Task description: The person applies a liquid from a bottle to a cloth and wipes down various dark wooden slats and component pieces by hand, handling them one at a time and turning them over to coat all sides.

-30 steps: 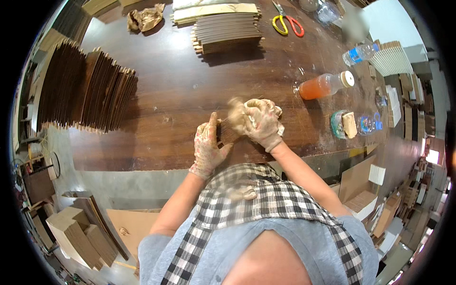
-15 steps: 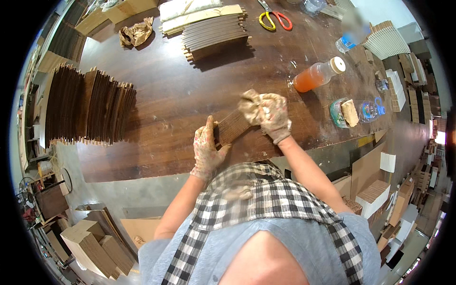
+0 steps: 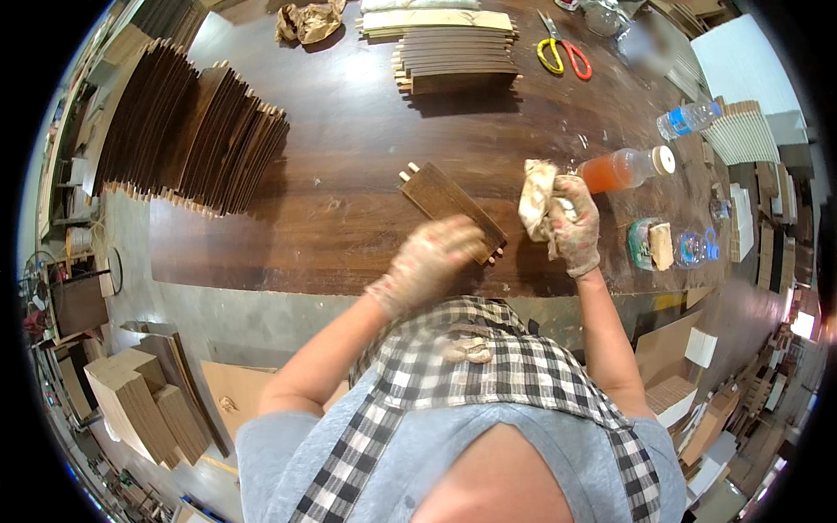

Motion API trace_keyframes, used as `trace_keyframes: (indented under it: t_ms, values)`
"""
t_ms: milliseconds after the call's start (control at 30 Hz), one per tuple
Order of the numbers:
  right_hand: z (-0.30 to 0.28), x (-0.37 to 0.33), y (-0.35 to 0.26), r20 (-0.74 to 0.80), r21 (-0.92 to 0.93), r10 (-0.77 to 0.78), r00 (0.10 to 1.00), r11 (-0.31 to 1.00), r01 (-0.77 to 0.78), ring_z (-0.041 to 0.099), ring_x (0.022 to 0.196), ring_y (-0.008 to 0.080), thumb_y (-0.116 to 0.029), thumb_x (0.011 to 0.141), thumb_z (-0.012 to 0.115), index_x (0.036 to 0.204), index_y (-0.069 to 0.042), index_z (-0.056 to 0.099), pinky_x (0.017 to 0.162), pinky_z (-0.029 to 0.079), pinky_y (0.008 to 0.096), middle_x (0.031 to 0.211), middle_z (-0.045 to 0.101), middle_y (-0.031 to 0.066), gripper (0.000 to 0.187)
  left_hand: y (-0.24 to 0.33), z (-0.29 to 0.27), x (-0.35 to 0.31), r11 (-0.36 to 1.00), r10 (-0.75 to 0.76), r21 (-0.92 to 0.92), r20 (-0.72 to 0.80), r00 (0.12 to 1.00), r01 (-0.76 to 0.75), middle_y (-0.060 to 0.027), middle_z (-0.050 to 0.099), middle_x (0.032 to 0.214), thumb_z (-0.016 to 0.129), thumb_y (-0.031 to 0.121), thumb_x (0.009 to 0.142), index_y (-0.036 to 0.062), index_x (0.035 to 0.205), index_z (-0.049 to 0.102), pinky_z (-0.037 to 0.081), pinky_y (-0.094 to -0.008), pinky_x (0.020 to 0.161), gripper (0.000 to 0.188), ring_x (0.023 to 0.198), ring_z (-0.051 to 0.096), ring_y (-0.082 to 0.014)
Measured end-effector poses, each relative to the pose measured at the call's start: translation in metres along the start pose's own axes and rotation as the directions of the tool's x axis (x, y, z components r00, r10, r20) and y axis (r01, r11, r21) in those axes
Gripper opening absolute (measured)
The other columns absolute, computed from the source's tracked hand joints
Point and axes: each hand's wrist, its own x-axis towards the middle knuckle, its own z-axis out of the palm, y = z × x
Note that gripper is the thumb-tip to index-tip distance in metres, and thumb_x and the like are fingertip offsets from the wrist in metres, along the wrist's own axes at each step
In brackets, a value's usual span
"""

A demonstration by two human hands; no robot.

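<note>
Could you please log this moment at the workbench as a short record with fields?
Setting: dark wooden workbench
Left hand: gloved, blurred, on the near end of a small dark wood panel
Right hand: gloved, gripping a pale rag
Beside the rag: bottle of orange liquid, lying down
Far side: scissors, stacked slats
Left: leaning dark panels

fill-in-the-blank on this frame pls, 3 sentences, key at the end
The right hand holds a crumpled ____.
The left hand rests on a dark wooden ____ with pegs at its ends.
The bottle lying beside the right hand holds an ____ liquid.
Missing words: cloth; panel; orange
</note>
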Motion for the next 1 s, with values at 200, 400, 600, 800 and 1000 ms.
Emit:
trace_keyframes:
  t_ms: [200, 400, 600, 800, 1000]
  values:
    - [0.064, 0.019, -0.003, 0.709, -0.272, -0.223, 0.669, 0.789, 0.551, 0.056, 0.103, 0.0256, -0.023, 0.078, 0.077, 0.082, -0.017, 0.072, 0.091, 0.044, 0.0408, 0.099, 0.067, -0.0005, 0.009, 0.016, 0.047, 0.008, 0.98, -0.01, -0.201, -0.027, 1.0, 0.004, -0.0089, 0.068, 0.122, 0.065, 0.01, 0.087, 0.0093, 0.12, 0.071, 0.057, -0.0378, 0.09, 0.033, 0.11, 0.067, -0.0243]
    - [0.132, 0.05, 0.029, 0.606, -0.353, -0.297, 0.738, 0.731, 0.584, 0.055, 0.097, 0.0296, -0.023, 0.086, 0.073, 0.09, -0.017, 0.071, 0.083, 0.046, 0.0459, 0.101, 0.063, 0.0055, 0.008, 0.019, 0.057, 0.002, 0.97, -0.036, -0.239, 0.013, 0.999, 0.038, -0.0054, 0.068, 0.128, 0.067, 0.011, 0.083, 0.0082, 0.116, 0.071, 0.05, -0.0397, 0.104, 0.033, 0.122, 0.062, -0.0235]
    - [0.184, 0.118, 0.047, 0.312, -0.42, -0.344, 0.885, 0.786, 0.454, 0.06, 0.094, 0.0288, -0.019, 0.087, 0.075, 0.092, -0.011, 0.072, 0.085, 0.049, 0.0424, 0.094, 0.066, 0.0103, 0.011, 0.016, 0.042, 0.008, 0.977, 0.022, -0.21, -0.038, 0.999, -0.029, -0.0063, 0.065, 0.136, 0.065, 0.013, 0.084, 0.006, 0.114, 0.07, 0.045, -0.042, 0.111, 0.031, 0.132, 0.057, -0.0245]
    - [0.089, 0.049, 0.048, 0.401, -0.192, -0.132, 0.906, 0.955, 0.225, 0.062, 0.098, 0.0203, -0.007, 0.087, 0.072, 0.098, -0.007, 0.062, 0.087, 0.052, 0.0348, 0.1, 0.063, 0.0075, 0.015, 0.017, 0.046, 0.002, 0.962, -0.02, -0.273, 0.035, 0.999, 0.029, -0.0063, 0.065, 0.135, 0.063, 0.013, 0.086, 0.0087, 0.118, 0.071, 0.044, -0.0418, 0.112, 0.034, 0.131, 0.057, -0.0245]
    - [0.157, 0.074, 0.046, 0.356, -0.402, -0.231, 0.906, 0.837, 0.371, 0.059, 0.095, 0.0345, -0.014, 0.085, 0.073, 0.089, -0.009, 0.063, 0.087, 0.048, 0.0461, 0.097, 0.063, 0.013, 0.012, 0.019, 0.055, 0.003, 0.971, -0.001, -0.239, -0.08, 0.997, -0.019, -0.0048, 0.068, 0.129, 0.067, 0.014, 0.083, 0.0085, 0.115, 0.072, 0.046, -0.0419, 0.11, 0.032, 0.126, 0.06, -0.023]
